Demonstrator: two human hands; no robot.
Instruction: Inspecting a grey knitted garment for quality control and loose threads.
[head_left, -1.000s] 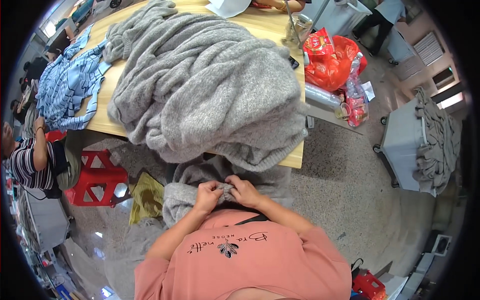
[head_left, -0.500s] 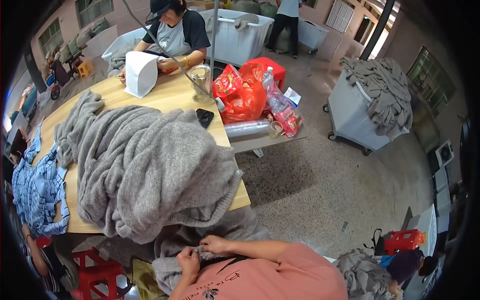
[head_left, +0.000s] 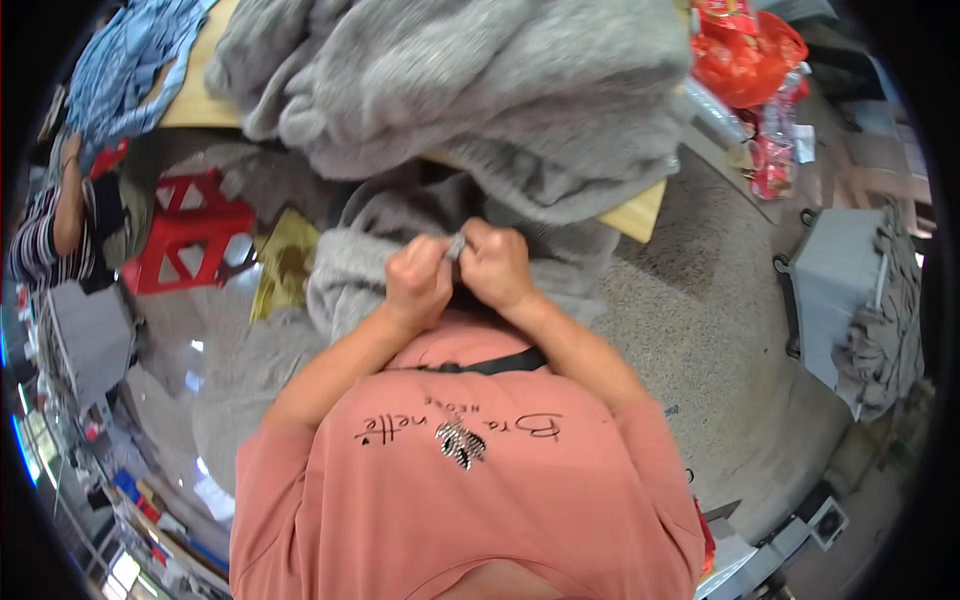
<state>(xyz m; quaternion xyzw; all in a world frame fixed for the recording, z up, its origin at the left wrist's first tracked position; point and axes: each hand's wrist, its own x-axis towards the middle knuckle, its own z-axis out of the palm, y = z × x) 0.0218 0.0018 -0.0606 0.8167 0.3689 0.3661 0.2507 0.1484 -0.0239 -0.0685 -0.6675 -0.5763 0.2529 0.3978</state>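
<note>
A grey knitted garment (head_left: 345, 262) lies bunched across my lap and hangs below the table edge. My left hand (head_left: 418, 278) is closed on a small bit of grey knit in front of my waist. Close beside it, my right hand (head_left: 496, 265) pinches the same bit, the two fists almost touching. A little of the fabric shows between the thumbs; the fingertips are mostly hidden. Just beyond my hands, a large heap of grey knitwear (head_left: 470, 85) covers the wooden table (head_left: 640, 208) and spills over its near edge.
Left of me stand a red plastic stool (head_left: 205, 235) and a yellow bag (head_left: 284, 268), with a seated person in stripes (head_left: 62, 215) beyond. A blue checked garment (head_left: 130, 65) lies far left. At right are a red bag (head_left: 745, 60) and a wheeled bin (head_left: 835, 290) of grey fabric.
The view has tilted down and turned, so my hands and lap now sit mid-picture and the far person is out of sight. Both hands still grip the grey knit close together.
</note>
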